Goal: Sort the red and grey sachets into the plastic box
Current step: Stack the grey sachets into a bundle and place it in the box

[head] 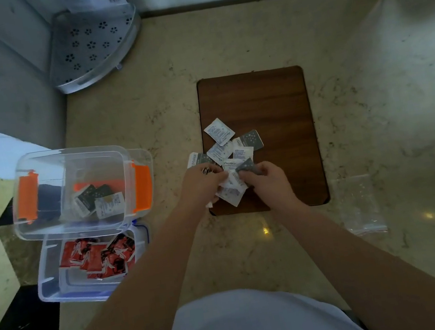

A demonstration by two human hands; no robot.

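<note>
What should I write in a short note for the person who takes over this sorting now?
Left hand and right hand: both hold grey sachets over the near end of the wooden board.
Loose grey sachets lie on the board.
Done: red sachets are in the blue-clip box; a few grey ones are in the orange-clip box.
Left: move the remaining grey sachets to the orange-clip box.
</note>
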